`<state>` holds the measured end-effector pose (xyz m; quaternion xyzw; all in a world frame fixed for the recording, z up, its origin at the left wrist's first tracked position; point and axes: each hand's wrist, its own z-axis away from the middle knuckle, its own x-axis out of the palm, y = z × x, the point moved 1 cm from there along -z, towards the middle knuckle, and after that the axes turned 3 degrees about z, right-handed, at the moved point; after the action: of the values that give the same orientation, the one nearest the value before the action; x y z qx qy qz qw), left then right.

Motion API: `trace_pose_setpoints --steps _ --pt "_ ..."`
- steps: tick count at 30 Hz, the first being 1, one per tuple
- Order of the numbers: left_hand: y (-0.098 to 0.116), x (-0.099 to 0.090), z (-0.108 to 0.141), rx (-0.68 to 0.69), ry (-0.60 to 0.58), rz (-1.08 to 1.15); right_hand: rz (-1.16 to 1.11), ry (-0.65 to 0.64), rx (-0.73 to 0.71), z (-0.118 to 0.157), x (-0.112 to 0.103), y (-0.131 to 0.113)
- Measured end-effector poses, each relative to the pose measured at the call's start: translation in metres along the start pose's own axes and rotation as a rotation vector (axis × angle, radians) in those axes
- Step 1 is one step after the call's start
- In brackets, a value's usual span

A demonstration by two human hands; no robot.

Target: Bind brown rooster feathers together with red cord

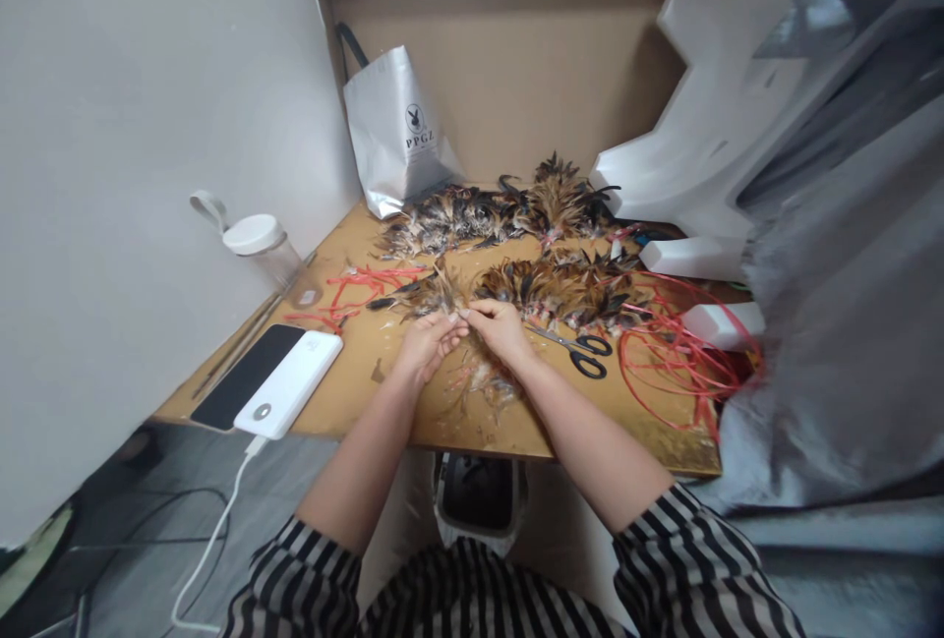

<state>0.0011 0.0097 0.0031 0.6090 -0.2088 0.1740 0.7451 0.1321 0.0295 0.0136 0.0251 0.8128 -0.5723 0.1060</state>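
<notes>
Head view: left hand (428,347), palm turned inward, fingers curled; right hand (502,331), knuckles up, wrist bent inward. Both hands pinch one small feather bunch (444,289) at its base (fingertips nearly meeting), tips toward twelve o'clock. Forearms (369,456): from seven and five. Scissors (572,345): near four. Brown feather row (564,292): two. Red cords (712,380): three. Lidded jar (274,261): ten.

Here's the head camera, close over the tabletop (361,363), peering forward and down, cardboard panel (501,68) at twelve o'clock!
</notes>
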Motion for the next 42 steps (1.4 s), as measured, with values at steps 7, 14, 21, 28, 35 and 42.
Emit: trace_pose_setpoints --steps 7,14,21,28,35,42 --pt "-0.004 -0.004 -0.003 0.036 -0.003 -0.054 -0.079 -0.027 0.044 0.002 0.002 0.0" --pt "-0.003 -0.003 -0.002 0.056 -0.028 -0.089 -0.394 -0.072 0.36 0.004 0.004 -0.001" --pt "-0.004 -0.003 -0.002 0.039 -0.026 -0.072 -0.338 -0.025 0.319 0.004 0.007 -0.002" --pt "-0.004 -0.002 -0.003 0.033 0.008 -0.048 -0.275 0.017 0.24 0.007 0.012 -0.001" --pt "-0.002 -0.001 -0.003 0.047 -0.005 -0.064 -0.384 -0.002 0.293 0.008 0.017 -0.001" --pt "-0.002 -0.001 -0.001 0.042 -0.027 -0.102 -0.476 -0.019 0.391 0.008 0.018 0.004"
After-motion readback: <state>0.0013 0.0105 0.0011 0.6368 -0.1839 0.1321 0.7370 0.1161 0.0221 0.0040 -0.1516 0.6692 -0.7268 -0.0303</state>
